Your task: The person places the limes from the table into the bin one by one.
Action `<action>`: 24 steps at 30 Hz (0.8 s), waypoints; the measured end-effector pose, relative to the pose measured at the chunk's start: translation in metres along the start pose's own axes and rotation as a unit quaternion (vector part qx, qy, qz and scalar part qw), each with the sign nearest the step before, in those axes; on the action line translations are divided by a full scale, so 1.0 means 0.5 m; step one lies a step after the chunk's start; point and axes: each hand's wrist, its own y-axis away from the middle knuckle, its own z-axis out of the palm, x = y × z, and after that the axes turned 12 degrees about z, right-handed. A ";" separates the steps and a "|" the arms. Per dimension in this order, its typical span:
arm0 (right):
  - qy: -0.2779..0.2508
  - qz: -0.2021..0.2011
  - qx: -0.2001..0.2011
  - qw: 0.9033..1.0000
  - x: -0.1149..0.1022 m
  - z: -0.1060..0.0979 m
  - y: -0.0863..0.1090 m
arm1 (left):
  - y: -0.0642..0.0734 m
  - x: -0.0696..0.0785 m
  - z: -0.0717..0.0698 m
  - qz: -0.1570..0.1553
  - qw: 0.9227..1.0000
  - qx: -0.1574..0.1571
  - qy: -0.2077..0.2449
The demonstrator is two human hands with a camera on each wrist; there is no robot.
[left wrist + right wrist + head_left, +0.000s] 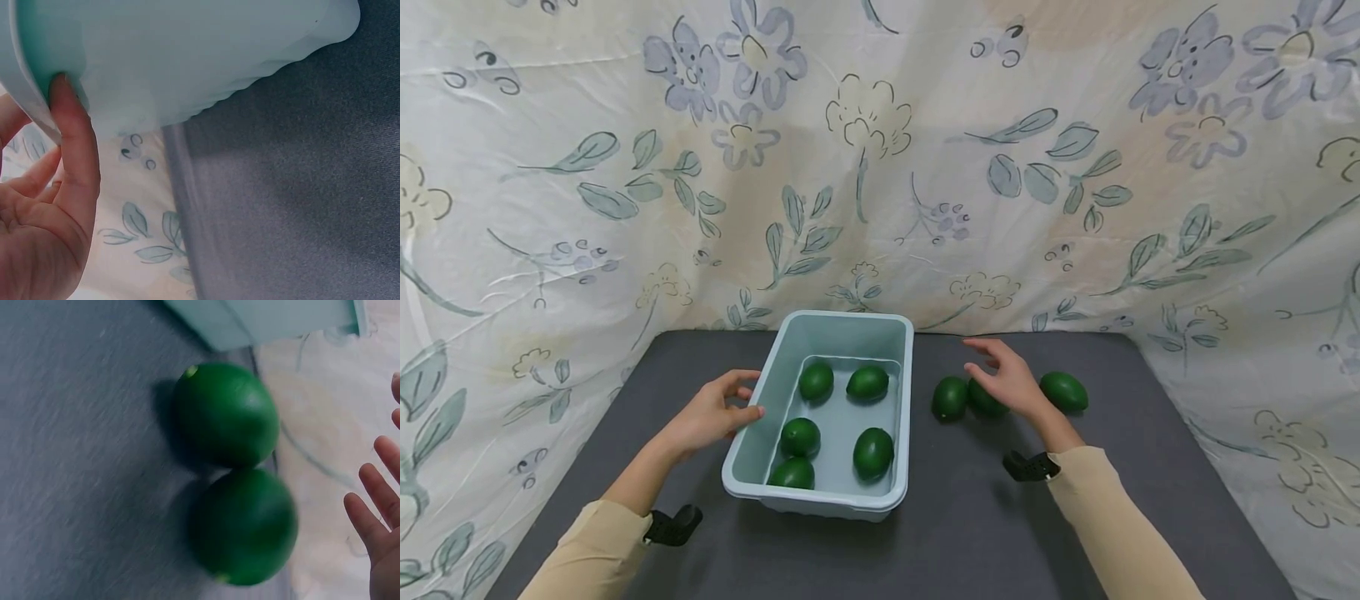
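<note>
A pale blue-green plastic bin (pixel 820 497) holds several dark green, smooth, lime-like fruits (pixel 873 454). At its left rim is my left hand (pixel 711 414), with the thumb (pixel 70 106) and fingers on either side of the edge. My right hand (pixel 1009 379) hovers over the fruits to the right of the bin, its fingers spread and holding nothing. Partly under that hand lies one green fruit (pixel 983 402); it touches another green fruit (pixel 951 399) nearer the bin. A third green fruit (pixel 1063 392) sits to the right, behind the wrist.
Dark grey cloth (pixel 955 533) covers the table. Along its back edge hangs a floral curtain (pixel 880 208), which also runs down both sides. Each wrist wears a black strap, such as the right wrist strap (pixel 1030 467).
</note>
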 end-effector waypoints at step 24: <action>0.092 0.041 -0.005 0.995 0.115 0.031 0.034 | 0.002 0.001 0.001 0.003 1.000 0.000 -0.002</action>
